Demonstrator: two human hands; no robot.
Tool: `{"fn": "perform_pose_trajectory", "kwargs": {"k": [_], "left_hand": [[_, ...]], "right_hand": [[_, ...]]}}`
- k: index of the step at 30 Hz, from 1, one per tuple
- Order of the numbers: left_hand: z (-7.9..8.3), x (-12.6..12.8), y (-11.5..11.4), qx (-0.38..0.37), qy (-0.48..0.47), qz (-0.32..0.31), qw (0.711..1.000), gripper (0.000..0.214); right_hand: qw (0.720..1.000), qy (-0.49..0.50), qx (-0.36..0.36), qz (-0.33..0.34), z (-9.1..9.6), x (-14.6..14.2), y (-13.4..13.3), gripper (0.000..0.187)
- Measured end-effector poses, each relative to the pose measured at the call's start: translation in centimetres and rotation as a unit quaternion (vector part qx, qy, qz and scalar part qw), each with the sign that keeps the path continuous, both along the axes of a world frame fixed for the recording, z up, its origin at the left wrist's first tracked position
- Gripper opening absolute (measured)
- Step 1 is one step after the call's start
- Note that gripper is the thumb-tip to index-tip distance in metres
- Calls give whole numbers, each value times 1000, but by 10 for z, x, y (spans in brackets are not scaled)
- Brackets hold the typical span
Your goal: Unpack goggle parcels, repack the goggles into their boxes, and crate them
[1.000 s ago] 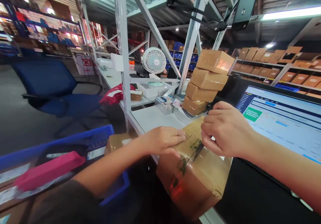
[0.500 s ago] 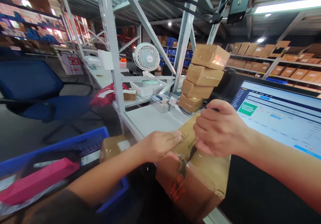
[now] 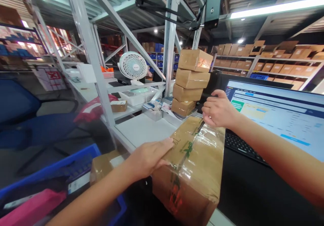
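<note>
A large taped cardboard box (image 3: 197, 165) stands in front of me, with a dark seam line and green print along its top. My left hand (image 3: 150, 157) lies with outstretched fingers on the box's left top edge. At the far end of the seam, my right hand (image 3: 216, 109) is closed in a fist. It grips a small dark tool, apparently a cutter, that its fingers almost wholly hide. Beyond the box rises a stack of several smaller cartons (image 3: 191, 81).
To the right are a lit monitor (image 3: 275, 114) and a black keyboard (image 3: 245, 148). A blue crate (image 3: 93, 151) with parcels sits at lower left. Past the white tabletop (image 3: 144, 128) are a metal rack post (image 3: 93, 57), a white basket (image 3: 139, 96) and a fan (image 3: 133, 65).
My right hand has moved away from me along the box's seam to its far end. The left hand stays on the box's top. The view has turned somewhat to the right.
</note>
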State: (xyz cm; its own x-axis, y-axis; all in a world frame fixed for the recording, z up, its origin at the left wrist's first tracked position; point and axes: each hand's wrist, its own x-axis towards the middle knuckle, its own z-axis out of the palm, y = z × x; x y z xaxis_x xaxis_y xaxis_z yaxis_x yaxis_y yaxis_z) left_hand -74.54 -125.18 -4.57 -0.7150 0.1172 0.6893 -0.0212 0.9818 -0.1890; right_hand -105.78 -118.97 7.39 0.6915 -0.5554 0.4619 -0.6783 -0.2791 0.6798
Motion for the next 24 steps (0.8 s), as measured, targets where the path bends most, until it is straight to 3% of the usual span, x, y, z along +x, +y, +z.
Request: {"fn": "perform_pose_trajectory", "kwargs": {"k": [3, 6, 9, 12, 15, 17, 24], "left_hand": [[0, 2, -1, -12, -5, 3, 1000, 49], [-3, 5, -2, -2, -10, 9, 1000, 49], [1, 9, 2, 28, -27, 35, 999, 46], [15, 12, 12, 89, -75, 96, 989, 50], [30, 7, 23, 129, -122, 128, 976, 65], [36, 1, 28, 126, -128, 134, 975, 66], [33, -22, 33, 49, -56, 152, 986, 33]], "right_hand": [[992, -77, 53, -81, -2, -31, -11, 30], [962, -196, 90, -169, -9, -62, -20, 31], [916, -313, 76, -238, -27, -82, -25, 38], [840, -448, 105, -289, -54, -87, -28, 60], [763, -547, 186, -288, -78, -82, -27, 72], [722, -595, 226, -270, -89, -79, -24, 66], [615, -691, 352, -144, -98, -84, -4, 55]]}}
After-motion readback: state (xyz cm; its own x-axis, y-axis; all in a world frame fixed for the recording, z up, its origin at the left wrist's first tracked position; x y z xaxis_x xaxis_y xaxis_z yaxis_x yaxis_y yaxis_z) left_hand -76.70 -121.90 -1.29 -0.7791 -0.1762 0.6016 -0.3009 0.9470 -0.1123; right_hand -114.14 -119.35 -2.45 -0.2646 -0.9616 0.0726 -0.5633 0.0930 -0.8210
